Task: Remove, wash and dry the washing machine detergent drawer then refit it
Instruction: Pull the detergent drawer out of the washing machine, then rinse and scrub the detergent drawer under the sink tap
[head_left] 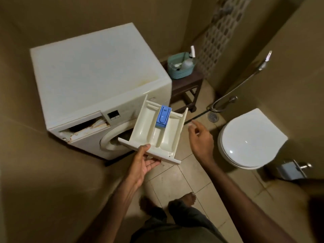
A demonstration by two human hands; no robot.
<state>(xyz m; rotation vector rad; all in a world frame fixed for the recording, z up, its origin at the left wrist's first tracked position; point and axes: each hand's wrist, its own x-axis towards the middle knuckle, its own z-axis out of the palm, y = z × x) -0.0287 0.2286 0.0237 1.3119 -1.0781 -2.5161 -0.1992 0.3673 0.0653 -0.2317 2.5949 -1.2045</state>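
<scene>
Head view, looking down into a small bathroom. Big white washing machine [98, 81] at 10 o'clock, with a dark open slot [84, 128] at its front top corner, rusty round the edges. White toilet [249, 137] with lid down at 3 o'clock. Dark little stool [188, 86] just beside the machine at 1 o'clock, carrying a teal basket [180, 67] with bottles inside. Shiny spray hose [245, 81] on the wall at 2 o'clock. Detergent drawer [154, 134] out of the machine, up in the air in the middle, in front of the round door, with a blue piece [163, 116] in its middle part. Left hand [142, 165] under the drawer's front panel at 6 o'clock, thumb on top, fingers below, gripping it. Right hand [201, 135] just beside the drawer at 4 o'clock, not touching, fingers loose and spread, holding nothing. Two bare feet [185, 200] on the tiled floor at 6 o'clock.
</scene>
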